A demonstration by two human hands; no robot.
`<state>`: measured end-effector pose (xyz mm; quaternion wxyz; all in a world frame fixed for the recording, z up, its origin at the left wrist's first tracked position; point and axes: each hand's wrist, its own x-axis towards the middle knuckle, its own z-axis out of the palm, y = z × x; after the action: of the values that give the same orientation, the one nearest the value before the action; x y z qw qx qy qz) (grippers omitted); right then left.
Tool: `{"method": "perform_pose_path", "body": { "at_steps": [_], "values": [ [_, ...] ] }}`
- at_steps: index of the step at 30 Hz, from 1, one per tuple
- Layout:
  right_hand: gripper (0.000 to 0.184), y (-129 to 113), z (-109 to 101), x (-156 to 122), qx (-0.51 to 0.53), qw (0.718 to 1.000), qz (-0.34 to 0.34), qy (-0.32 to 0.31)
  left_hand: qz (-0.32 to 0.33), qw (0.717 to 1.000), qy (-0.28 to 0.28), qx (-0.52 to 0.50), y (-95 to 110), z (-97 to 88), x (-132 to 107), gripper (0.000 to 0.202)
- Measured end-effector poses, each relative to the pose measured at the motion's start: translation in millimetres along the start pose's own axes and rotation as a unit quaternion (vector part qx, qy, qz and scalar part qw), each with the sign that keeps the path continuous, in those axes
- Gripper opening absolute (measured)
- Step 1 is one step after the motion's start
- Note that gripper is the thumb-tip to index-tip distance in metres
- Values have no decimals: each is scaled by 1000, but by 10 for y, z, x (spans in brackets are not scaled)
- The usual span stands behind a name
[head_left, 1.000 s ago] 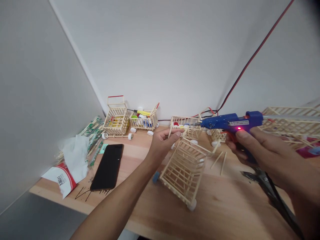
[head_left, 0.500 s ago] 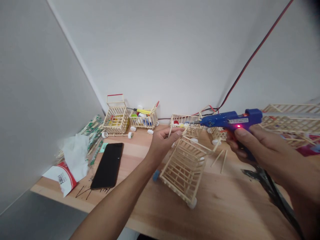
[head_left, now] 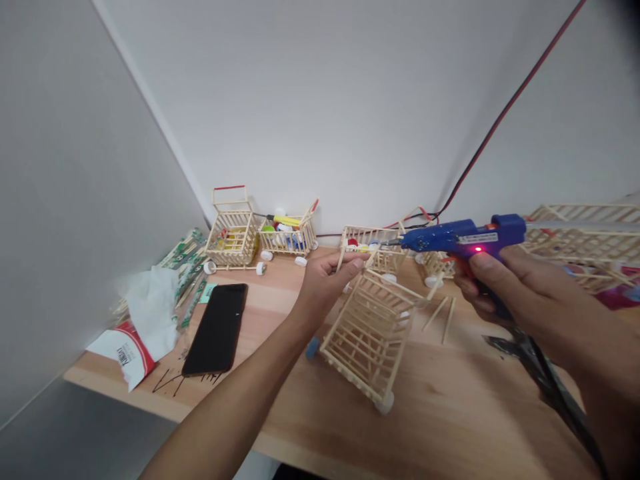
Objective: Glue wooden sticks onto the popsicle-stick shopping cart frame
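My right hand is wrapped round a blue glue gun with a lit red light and a clear glue stick at its back. The nozzle points left, close by the fingertips of my left hand. Those fingers pinch a thin wooden stick at the upper end of a small cart built of wooden sticks. The cart sits tilted on the table, with a blue wheel at its left and a white wheel at its near corner. Whether the nozzle touches the stick, I cannot tell.
Several finished stick carts, one at the back left, line the wall. A black phone, a torn packet and wrapped sticks lie left. Two loose sticks and dark-handled cutters lie right.
Almost nothing differs. The view has shifted very slightly, while both hands, the glue gun and the cart keep nearly the same places.
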<state>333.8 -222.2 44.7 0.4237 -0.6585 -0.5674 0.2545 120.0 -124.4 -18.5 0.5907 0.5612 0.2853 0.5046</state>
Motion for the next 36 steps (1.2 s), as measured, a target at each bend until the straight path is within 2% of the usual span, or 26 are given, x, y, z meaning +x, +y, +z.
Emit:
{"method": "perform_pose_path", "body": {
  "at_steps": [13, 25, 36],
  "values": [
    [55, 52, -16, 21, -9, 1000, -24, 2, -4, 1000, 0, 2, -9, -4, -3, 28],
    [50, 36, -6, -10, 7, 1000, -4, 7, -6, 1000, 4, 4, 7, -1, -16, 24],
    [54, 31, -18, -8, -21, 999, -26, 6, -14, 1000, 1, -7, 10, 4, -13, 23]
  ]
}}
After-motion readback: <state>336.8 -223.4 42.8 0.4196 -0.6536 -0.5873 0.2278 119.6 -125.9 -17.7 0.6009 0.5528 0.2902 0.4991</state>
